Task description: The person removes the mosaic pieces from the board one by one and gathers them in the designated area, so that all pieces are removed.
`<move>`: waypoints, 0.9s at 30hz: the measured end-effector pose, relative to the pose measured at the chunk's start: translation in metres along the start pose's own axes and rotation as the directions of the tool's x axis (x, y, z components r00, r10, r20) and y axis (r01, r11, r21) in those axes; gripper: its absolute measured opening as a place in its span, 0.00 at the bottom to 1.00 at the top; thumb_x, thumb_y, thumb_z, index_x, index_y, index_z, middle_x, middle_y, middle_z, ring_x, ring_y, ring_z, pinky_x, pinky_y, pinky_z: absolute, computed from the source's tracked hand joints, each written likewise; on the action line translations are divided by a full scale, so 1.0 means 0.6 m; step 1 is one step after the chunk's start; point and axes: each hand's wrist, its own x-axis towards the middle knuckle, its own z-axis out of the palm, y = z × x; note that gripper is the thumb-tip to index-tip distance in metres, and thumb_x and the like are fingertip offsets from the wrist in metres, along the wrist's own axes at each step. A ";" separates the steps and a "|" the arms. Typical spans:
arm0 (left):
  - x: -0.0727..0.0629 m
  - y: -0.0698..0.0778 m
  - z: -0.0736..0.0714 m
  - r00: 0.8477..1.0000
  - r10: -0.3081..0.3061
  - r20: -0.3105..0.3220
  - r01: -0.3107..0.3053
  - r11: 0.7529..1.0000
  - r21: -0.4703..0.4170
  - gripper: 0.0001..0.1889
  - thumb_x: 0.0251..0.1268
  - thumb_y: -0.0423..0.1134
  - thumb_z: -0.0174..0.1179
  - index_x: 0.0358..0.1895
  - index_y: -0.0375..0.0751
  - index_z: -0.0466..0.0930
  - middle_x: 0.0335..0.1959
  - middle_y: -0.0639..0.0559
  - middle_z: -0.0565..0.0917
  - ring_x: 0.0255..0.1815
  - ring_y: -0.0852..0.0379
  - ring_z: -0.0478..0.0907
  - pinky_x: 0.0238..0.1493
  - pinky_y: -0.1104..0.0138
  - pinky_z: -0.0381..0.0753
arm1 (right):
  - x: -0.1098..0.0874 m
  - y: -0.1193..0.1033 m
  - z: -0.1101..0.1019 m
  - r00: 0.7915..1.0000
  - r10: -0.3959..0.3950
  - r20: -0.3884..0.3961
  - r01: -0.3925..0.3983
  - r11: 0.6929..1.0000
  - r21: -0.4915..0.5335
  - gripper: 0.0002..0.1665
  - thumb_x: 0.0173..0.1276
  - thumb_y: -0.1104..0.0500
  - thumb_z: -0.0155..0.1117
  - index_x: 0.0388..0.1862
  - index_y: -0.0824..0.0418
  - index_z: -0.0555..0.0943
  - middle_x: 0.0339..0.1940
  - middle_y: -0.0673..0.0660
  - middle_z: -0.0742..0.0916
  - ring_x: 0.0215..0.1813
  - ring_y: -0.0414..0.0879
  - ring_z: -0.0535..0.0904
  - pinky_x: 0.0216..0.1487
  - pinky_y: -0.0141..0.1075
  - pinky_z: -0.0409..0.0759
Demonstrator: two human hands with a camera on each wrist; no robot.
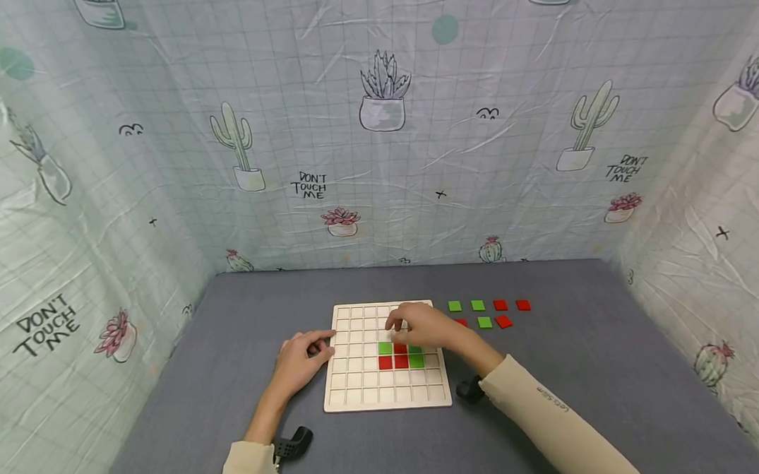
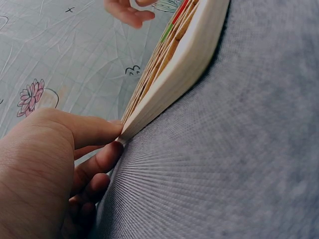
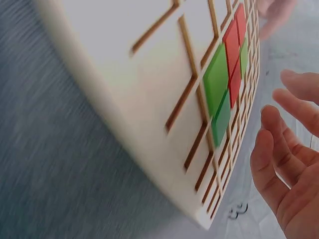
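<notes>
A pale wooden grid board (image 1: 361,397) lies flat on the table. Several green and red square tiles sit in two adjoining rows of its cells, among them a green tile (image 1: 385,348) and a red tile (image 1: 385,362). My left hand (image 1: 299,362) touches the board's left edge with thumb and index fingertips set apart; its other fingers bend beneath in the left wrist view. Above the board's upper right part hovers my right hand (image 1: 424,325), fingers loosely bent. In the right wrist view nothing shows between the right hand's fingers (image 3: 264,154).
Right of the board, loose tiles lie in two rough rows, including a green tile (image 1: 478,305), a red tile (image 1: 523,305) and a tilted red tile (image 1: 503,321). Grey cloth (image 1: 261,299) covers the table. A cactus-printed curtain (image 1: 452,142) encloses the back and sides.
</notes>
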 end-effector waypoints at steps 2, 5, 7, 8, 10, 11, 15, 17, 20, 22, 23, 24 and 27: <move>0.000 0.000 0.000 1.000 0.003 -0.002 -0.003 1.000 0.001 0.16 0.66 0.44 0.70 0.57 0.55 0.88 0.30 0.68 0.81 0.35 0.65 0.71 0.51 0.59 0.61 | 0.006 -0.006 0.006 1.000 -0.001 0.014 0.001 1.000 0.005 0.12 0.73 0.58 0.65 0.52 0.58 0.87 0.44 0.51 0.87 0.38 0.41 0.81 0.45 0.36 0.80; 0.000 0.000 0.000 1.000 0.012 -0.006 -0.012 1.000 0.001 0.16 0.66 0.44 0.70 0.57 0.55 0.88 0.30 0.68 0.81 0.35 0.65 0.71 0.50 0.59 0.61 | 0.012 -0.011 0.013 0.999 0.008 0.035 -0.009 1.000 0.008 0.11 0.72 0.59 0.66 0.51 0.56 0.88 0.43 0.49 0.87 0.39 0.40 0.80 0.45 0.36 0.79; 0.000 -0.001 0.000 1.000 0.011 -0.007 -0.011 1.000 0.003 0.16 0.66 0.44 0.70 0.57 0.55 0.88 0.30 0.68 0.81 0.35 0.65 0.70 0.50 0.59 0.61 | 0.015 -0.012 0.019 0.999 0.020 0.047 -0.020 1.000 -0.007 0.11 0.71 0.59 0.66 0.50 0.54 0.88 0.42 0.48 0.87 0.40 0.38 0.80 0.44 0.34 0.79; 0.000 -0.001 0.001 1.000 0.011 -0.008 -0.011 1.000 0.004 0.16 0.66 0.44 0.70 0.57 0.55 0.88 0.30 0.68 0.81 0.35 0.65 0.70 0.50 0.59 0.61 | 0.016 -0.013 0.021 0.998 0.026 0.051 -0.025 1.000 -0.014 0.11 0.71 0.59 0.67 0.50 0.54 0.88 0.41 0.47 0.86 0.40 0.38 0.79 0.44 0.34 0.78; 0.000 -0.002 0.001 1.000 0.013 -0.008 -0.013 1.000 0.005 0.16 0.67 0.44 0.70 0.57 0.55 0.88 0.30 0.68 0.81 0.34 0.65 0.70 0.50 0.59 0.61 | 0.018 -0.014 0.026 0.998 0.036 0.055 -0.034 0.999 -0.030 0.10 0.70 0.59 0.67 0.49 0.53 0.89 0.40 0.47 0.86 0.40 0.37 0.79 0.43 0.34 0.78; 0.000 -0.002 0.001 1.000 0.011 -0.008 -0.011 1.000 0.008 0.16 0.66 0.44 0.70 0.57 0.56 0.88 0.30 0.68 0.81 0.35 0.65 0.70 0.50 0.59 0.61 | 0.019 -0.013 0.028 0.998 0.038 0.055 -0.036 0.998 -0.042 0.10 0.70 0.59 0.68 0.48 0.53 0.89 0.39 0.46 0.86 0.40 0.37 0.79 0.44 0.33 0.78; 0.000 -0.003 0.002 1.000 0.015 -0.012 -0.015 1.000 0.009 0.16 0.66 0.44 0.70 0.56 0.55 0.88 0.30 0.68 0.81 0.34 0.65 0.70 0.50 0.59 0.62 | 0.022 -0.013 0.033 0.998 0.052 0.046 -0.049 0.997 -0.064 0.10 0.67 0.59 0.71 0.47 0.53 0.89 0.39 0.47 0.85 0.40 0.38 0.78 0.43 0.34 0.78; 0.000 -0.004 0.002 1.000 0.014 -0.015 -0.014 1.000 0.010 0.16 0.66 0.44 0.70 0.56 0.55 0.88 0.30 0.68 0.81 0.34 0.65 0.70 0.50 0.59 0.62 | 0.023 -0.011 0.035 0.997 0.062 0.043 -0.059 0.996 -0.063 0.10 0.66 0.59 0.72 0.47 0.53 0.89 0.39 0.47 0.85 0.40 0.38 0.78 0.44 0.34 0.78; 0.001 -0.004 0.003 1.000 0.018 -0.014 -0.018 1.000 0.011 0.16 0.66 0.44 0.70 0.56 0.55 0.88 0.30 0.68 0.81 0.34 0.65 0.70 0.49 0.59 0.61 | 0.025 -0.009 0.037 0.996 0.070 0.047 -0.068 0.996 -0.051 0.11 0.66 0.59 0.74 0.47 0.52 0.89 0.38 0.47 0.85 0.40 0.38 0.78 0.44 0.34 0.78; 0.001 -0.005 0.003 1.000 0.021 -0.015 -0.020 1.000 0.009 0.16 0.66 0.44 0.70 0.56 0.55 0.88 0.30 0.68 0.81 0.34 0.65 0.70 0.49 0.59 0.61 | 0.026 -0.008 0.037 0.996 0.068 0.052 -0.065 0.997 -0.045 0.11 0.66 0.59 0.74 0.47 0.52 0.88 0.38 0.46 0.86 0.40 0.38 0.78 0.44 0.34 0.78; 0.001 -0.005 0.003 1.000 0.023 -0.015 -0.023 1.000 0.007 0.16 0.66 0.44 0.70 0.56 0.54 0.88 0.30 0.68 0.81 0.34 0.65 0.71 0.49 0.59 0.61 | 0.027 -0.007 0.038 0.996 0.064 0.054 -0.062 0.997 -0.042 0.11 0.66 0.60 0.74 0.47 0.52 0.88 0.37 0.47 0.86 0.39 0.38 0.79 0.44 0.35 0.78; 0.001 -0.005 0.003 1.000 0.026 -0.016 -0.025 1.000 0.006 0.16 0.66 0.44 0.70 0.57 0.54 0.88 0.30 0.68 0.81 0.34 0.65 0.71 0.49 0.59 0.61 | 0.027 -0.007 0.038 0.997 0.062 0.056 -0.060 0.997 -0.041 0.11 0.66 0.60 0.74 0.47 0.52 0.88 0.37 0.47 0.86 0.40 0.38 0.79 0.44 0.35 0.78; 0.001 -0.005 0.003 0.999 0.027 -0.016 -0.027 1.000 0.005 0.16 0.66 0.44 0.70 0.56 0.54 0.88 0.29 0.68 0.81 0.35 0.65 0.71 0.49 0.59 0.61 | 0.028 -0.007 0.038 0.996 0.058 0.061 -0.055 0.998 -0.044 0.12 0.66 0.60 0.74 0.48 0.51 0.88 0.38 0.47 0.86 0.40 0.38 0.79 0.44 0.35 0.78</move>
